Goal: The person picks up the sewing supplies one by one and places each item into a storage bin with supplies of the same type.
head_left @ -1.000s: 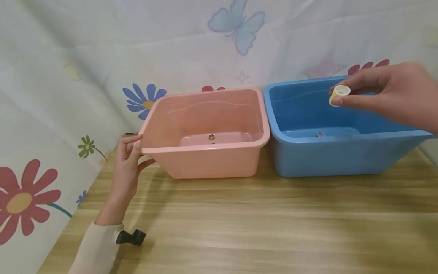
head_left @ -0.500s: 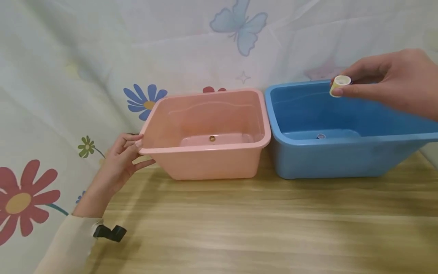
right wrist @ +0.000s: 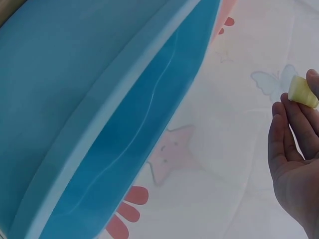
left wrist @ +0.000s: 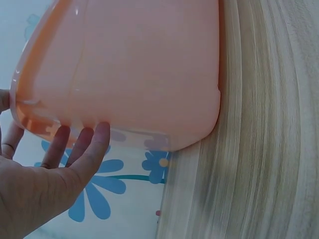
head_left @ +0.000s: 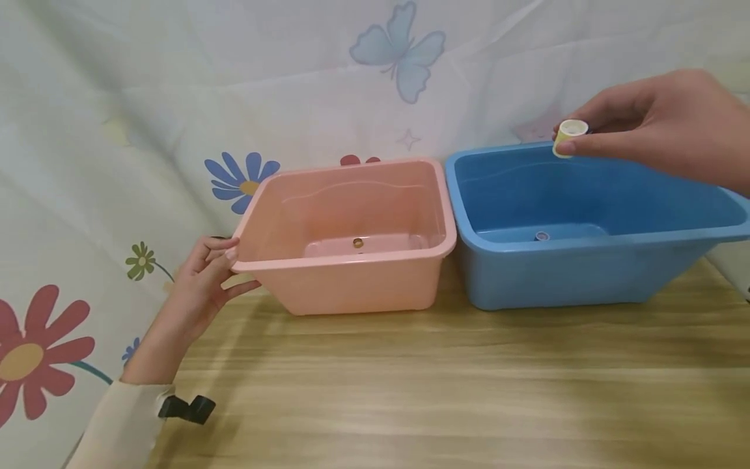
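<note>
In the head view, my right hand holds a small yellow spool with a white hollow end between thumb and fingertips. It looks like a thread spool. The hand hovers above the blue plastic tub, clear of its rim. The right wrist view shows the same yellow spool pinched well away from the tub. At the far left, my left hand grips the left rim of the pink tub. From the left wrist, other fingers touch the tub's outer wall below the rim.
Both tubs stand side by side on a wood-grain table. Inside the pink one lies a small gold-brown ring-shaped item; inside the blue one, a small item with a pale round end. A flowered cloth hangs behind.
My right hand has risen with the yellow spool, staying over the blue tub. My left forearm has swung outward to the left while the hand stays on the pink rim. The view shifted slightly.
</note>
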Available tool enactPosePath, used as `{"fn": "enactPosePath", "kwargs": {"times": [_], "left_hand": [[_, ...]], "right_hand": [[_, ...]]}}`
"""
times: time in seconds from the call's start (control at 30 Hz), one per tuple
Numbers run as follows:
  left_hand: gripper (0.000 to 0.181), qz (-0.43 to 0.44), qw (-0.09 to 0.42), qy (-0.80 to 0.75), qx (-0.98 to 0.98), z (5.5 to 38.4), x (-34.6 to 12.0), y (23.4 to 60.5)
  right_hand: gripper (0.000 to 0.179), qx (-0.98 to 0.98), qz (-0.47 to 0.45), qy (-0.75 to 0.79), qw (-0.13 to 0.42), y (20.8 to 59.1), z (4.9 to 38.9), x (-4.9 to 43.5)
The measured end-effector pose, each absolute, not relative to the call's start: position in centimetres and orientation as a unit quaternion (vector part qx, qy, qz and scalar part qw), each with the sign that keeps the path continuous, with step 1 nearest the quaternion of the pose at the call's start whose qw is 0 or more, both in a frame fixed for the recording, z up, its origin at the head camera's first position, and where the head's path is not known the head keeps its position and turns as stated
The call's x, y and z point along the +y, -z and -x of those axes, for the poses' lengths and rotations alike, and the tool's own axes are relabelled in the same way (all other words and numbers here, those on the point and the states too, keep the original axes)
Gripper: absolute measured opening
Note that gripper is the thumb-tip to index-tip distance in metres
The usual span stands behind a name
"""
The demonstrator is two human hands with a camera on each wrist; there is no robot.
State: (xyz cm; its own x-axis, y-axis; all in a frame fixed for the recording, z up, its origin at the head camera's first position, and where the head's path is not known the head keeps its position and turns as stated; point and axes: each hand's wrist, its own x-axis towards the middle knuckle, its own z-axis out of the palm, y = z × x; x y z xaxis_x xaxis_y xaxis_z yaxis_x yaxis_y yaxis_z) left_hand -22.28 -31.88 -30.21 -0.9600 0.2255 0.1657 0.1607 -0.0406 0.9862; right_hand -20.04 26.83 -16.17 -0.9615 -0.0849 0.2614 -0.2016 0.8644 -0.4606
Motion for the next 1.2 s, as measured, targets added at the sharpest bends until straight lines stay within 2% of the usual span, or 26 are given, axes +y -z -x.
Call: {"fn": "enactPosePath", "kwargs": {"times": [0.5,0.77,1.03,1.2], "left_hand": [[0.018,-0.138,0.019,-0.720,0.680,22.5,-32.2,31.0],[0.018,-0.153,0.013,-0.723,0.674,22.1,-32.5,31.1],[0.019,-0.166,-0.003,-0.724,0.670,22.1,-32.1,31.2],[0.020,-0.163,-0.003,-0.729,0.665,22.2,-31.8,31.4]], "right_hand": [[0.037,-0.961,-0.083,-0.241,0.105,17.0,20.3,27.6],[0.051,-0.962,-0.068,-0.253,0.079,18.4,20.5,28.0],[0.047,-0.965,-0.083,-0.232,0.090,17.9,20.8,27.9],[0.042,-0.965,-0.072,-0.240,0.077,17.6,20.9,28.0]]}}
